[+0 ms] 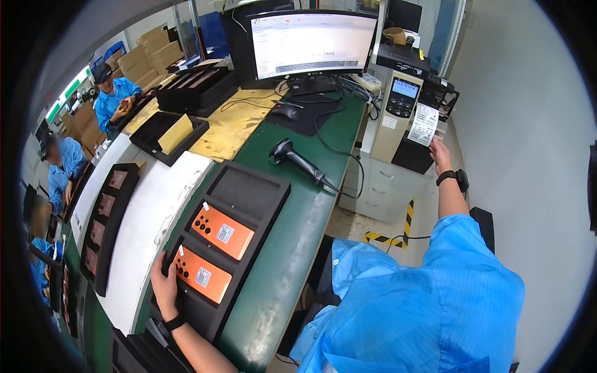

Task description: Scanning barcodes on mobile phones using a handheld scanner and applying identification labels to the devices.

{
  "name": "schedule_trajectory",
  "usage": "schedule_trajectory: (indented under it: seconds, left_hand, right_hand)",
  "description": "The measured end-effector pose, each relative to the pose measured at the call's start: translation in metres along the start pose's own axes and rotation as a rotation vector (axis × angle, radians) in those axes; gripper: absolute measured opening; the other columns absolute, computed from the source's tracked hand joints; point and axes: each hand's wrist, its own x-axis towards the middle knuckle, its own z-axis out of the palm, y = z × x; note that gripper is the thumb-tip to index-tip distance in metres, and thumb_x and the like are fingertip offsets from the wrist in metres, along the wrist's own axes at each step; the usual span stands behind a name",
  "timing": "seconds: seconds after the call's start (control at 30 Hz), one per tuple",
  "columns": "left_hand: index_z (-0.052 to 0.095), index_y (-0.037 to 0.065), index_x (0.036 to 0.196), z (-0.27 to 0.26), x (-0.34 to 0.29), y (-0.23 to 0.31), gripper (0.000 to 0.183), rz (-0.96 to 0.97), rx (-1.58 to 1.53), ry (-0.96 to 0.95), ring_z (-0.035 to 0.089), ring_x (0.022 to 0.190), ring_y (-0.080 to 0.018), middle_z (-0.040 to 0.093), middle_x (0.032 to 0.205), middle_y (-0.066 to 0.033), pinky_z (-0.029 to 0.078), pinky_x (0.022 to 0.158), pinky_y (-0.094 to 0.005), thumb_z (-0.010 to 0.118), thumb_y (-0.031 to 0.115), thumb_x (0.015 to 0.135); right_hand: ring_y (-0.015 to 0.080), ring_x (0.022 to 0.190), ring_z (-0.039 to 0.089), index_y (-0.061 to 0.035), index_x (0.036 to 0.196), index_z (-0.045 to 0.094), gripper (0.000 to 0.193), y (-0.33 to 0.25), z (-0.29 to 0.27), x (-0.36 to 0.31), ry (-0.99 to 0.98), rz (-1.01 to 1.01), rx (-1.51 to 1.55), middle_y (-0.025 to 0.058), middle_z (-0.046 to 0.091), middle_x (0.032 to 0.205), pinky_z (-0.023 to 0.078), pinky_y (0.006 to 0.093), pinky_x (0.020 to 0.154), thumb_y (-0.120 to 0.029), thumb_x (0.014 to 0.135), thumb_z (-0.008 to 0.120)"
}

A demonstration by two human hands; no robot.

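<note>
Head view, looking down along a green bench (289, 248), with clock hours counted from the picture's middle. Reaching toward eight o'clock with the left hand (165, 289), straddling the outer rim of a black tray (245, 196) with thumb and fingers parted; cannot tell whether clamped on it. Reaching between two and three o'clock with the right hand (440, 155), bringing fingertips to the lower end of a white label (424, 121); cannot tell whether pinched. Hanging, at two o'clock, from a beige-and-black printer (384, 140) (with a small blue screen lit).

Inside the tray, lying in separate compartments: at eight o'clock, an upper orange phone (211, 229); between seven and eight, just beside the left thumb, a lower orange phone (191, 271), both with camera rings and a pale sticker showing.

Near the middle, slightly toward twelve, lying on the bench: a black handheld scanner (301, 163). Farther out at twelve, a lit monitor (314, 43). Toward ten, a black box (146, 127) with a yellow card (176, 133) inside. Beyond, also at ten, a co-worker in blue (112, 99).
</note>
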Motion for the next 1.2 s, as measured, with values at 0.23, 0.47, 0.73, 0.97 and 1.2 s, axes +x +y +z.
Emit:
schedule_trajectory:
  seconds: [0.23, 0.47, 0.73, 0.97, 1.2]
  left_hand:
    - [0.056, 0.003, 0.139, -0.002, -0.003, 0.003, 0.048, -0.011, 0.025, -0.014, 0.053, 0.132, -0.0342, 0.058, 0.139, -0.0205, 0.039, 0.113, -0.0405, 0.064, 0.011, 0.092]
    - [0.057, 0.001, 0.137, 0.004, -0.003, -0.019, 0.047, 0.037, 0.016, -0.005, 0.056, 0.128, -0.035, 0.061, 0.134, -0.0208, 0.041, 0.111, -0.0406, 0.066, 0.01, 0.092]
    - [0.065, 0.0, 0.122, -0.004, -0.043, 0.192, 0.032, 0.174, -0.173, 0.293, 0.059, 0.123, -0.0263, 0.066, 0.125, -0.0136, 0.041, 0.108, -0.0363, 0.059, 0.001, 0.09]
    - [0.07, 0.005, 0.12, 0.037, -0.062, 0.297, 0.041, 0.524, -0.024, 0.047, 0.059, 0.121, -0.0333, 0.068, 0.119, -0.0153, 0.043, 0.104, -0.0431, 0.076, 0.017, 0.082]
    - [0.074, -0.003, 0.092, 0.042, -0.066, 0.274, 0.019, 0.023, -0.222, -0.141, 0.071, 0.069, -0.0219, 0.074, 0.079, -0.0143, 0.054, 0.065, -0.0313, 0.074, 0.015, 0.089]
  right_hand:
    - [0.0064, 0.089, 0.06, -0.0086, 0.12, 0.07, 0.033, 0.019, 0.028, -0.003, 0.08, -0.142, 0.135, -0.0045, 0.071, 0.103, 0.043, 0.0272, 0.08, -0.035, 0.1, 0.065]
    - [0.0124, 0.077, 0.056, -0.0121, 0.115, 0.066, 0.026, 0.07, 0.071, 0.035, -0.108, 0.13, 0.527, -0.0003, 0.063, 0.091, 0.046, 0.0274, 0.068, -0.032, 0.098, 0.067]
    - [0.0101, 0.086, 0.063, -0.001, 0.114, 0.067, 0.022, -0.062, 0.124, -0.173, -0.316, -0.479, 0.032, 0.0009, 0.069, 0.098, 0.049, 0.0257, 0.074, -0.018, 0.103, 0.059]
    - [0.0276, 0.074, 0.062, -0.0045, 0.092, 0.072, 0.009, -0.2, 0.267, -0.327, -1.363, -1.181, -0.166, 0.0082, 0.064, 0.076, 0.049, 0.0373, 0.067, -0.006, 0.085, 0.07]
    - [0.0282, 0.079, 0.066, -0.0051, 0.089, 0.073, 0.009, -0.203, 0.302, -0.339, -1.449, -1.106, -0.136, 0.0092, 0.071, 0.083, 0.052, 0.0381, 0.071, -0.011, 0.082, 0.073]
